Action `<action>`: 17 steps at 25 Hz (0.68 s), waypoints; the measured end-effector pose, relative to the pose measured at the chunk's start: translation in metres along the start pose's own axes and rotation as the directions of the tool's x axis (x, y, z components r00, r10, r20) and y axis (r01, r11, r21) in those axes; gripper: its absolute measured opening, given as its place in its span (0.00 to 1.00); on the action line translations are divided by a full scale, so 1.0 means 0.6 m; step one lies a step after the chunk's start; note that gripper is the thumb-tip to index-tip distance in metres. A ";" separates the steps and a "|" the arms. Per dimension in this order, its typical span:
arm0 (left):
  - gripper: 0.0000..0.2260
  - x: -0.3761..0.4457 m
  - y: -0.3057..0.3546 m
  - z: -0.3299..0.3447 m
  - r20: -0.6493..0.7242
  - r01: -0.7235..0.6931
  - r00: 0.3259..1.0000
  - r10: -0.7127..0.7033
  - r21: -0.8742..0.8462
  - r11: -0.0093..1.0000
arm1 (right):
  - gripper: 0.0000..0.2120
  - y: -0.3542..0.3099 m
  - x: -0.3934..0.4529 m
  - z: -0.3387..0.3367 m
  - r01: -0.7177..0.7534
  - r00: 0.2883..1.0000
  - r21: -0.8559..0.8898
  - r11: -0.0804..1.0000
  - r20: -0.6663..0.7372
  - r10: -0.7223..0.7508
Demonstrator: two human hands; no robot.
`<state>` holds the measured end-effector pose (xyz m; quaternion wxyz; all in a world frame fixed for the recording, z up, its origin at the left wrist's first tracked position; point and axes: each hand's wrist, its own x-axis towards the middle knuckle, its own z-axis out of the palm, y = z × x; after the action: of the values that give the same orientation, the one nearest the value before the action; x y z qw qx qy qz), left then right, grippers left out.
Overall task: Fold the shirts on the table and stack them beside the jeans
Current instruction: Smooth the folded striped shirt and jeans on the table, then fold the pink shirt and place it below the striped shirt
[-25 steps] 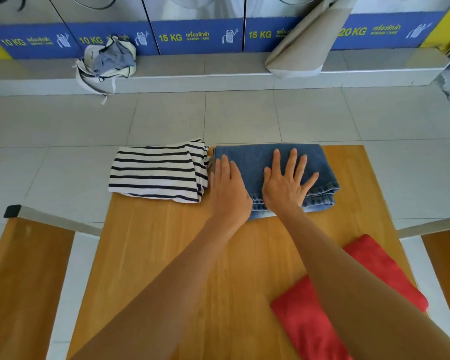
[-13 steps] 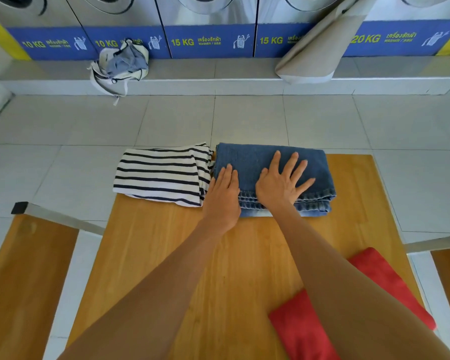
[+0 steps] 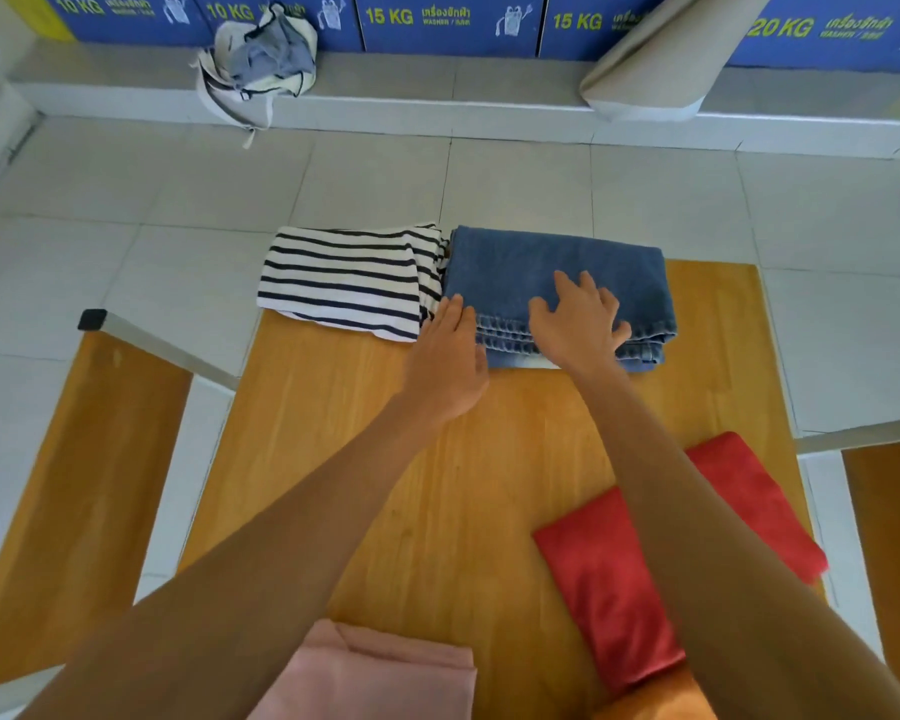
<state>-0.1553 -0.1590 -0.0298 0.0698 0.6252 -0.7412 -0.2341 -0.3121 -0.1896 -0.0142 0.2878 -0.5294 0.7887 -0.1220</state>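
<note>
Under the right hand, jeans

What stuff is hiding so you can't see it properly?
Head view only:
- Red cloth: middle covered by the right arm.
- Pink cloth: cut off by the bottom edge, partly under the left arm.
- Jeans: near edge partly under the right hand.
- Washing machines: tops cut off.

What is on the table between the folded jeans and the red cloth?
Only bare wood of the table and the person's right forearm crossing above it, between the jeans and the red cloth, in the head view.
</note>
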 end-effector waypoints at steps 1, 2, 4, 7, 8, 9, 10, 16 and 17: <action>0.25 -0.031 -0.006 -0.005 -0.016 -0.007 1.000 0.006 -0.052 0.999 | 0.25 0.002 -0.031 0.013 0.033 0.999 0.049 0.998 -0.033 -0.032; 0.25 -0.064 -0.013 -0.011 -0.017 -0.012 1.000 0.010 -0.114 0.993 | 0.24 0.005 -0.066 0.027 0.068 0.996 0.114 0.991 -0.067 -0.061; 0.24 -0.139 -0.029 -0.016 0.010 0.021 1.000 -0.019 -0.230 0.973 | 0.22 0.019 -0.141 0.053 0.125 0.988 0.236 0.964 -0.123 -0.098; 0.21 -0.248 -0.060 -0.011 0.037 0.064 0.998 -0.055 -0.316 0.947 | 0.19 0.046 -0.253 0.095 0.090 0.991 0.237 0.967 -0.116 -0.064; 0.20 -0.287 -0.071 -0.007 0.048 0.074 0.997 -0.062 -0.332 0.940 | 0.18 0.054 -0.294 0.112 0.074 0.994 0.221 0.972 -0.093 -0.055; 0.20 -0.324 -0.083 -0.002 0.060 0.081 0.996 -0.064 -0.342 0.936 | 0.17 0.058 -0.336 0.128 0.057 0.996 0.212 0.976 -0.075 -0.042; 0.19 -0.359 -0.095 0.004 0.057 0.078 0.996 -0.062 -0.338 0.938 | 0.17 0.062 -0.373 0.144 0.058 0.997 0.192 0.980 -0.063 -0.046; 0.17 -0.523 -0.169 0.010 0.011 0.160 0.986 -0.164 -0.270 0.949 | 0.18 0.110 -0.531 0.182 0.052 0.998 0.130 0.990 -0.038 -0.048; 0.17 -0.542 -0.182 0.014 0.002 0.187 0.981 -0.193 -0.240 0.953 | 0.19 0.119 -0.554 0.185 -0.032 0.999 0.123 0.992 -0.012 0.034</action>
<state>0.0068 0.1434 -0.0228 0.1296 0.6831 -0.6433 -0.3206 -0.2109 0.1531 -0.0309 0.3159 -0.4969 0.7903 -0.1693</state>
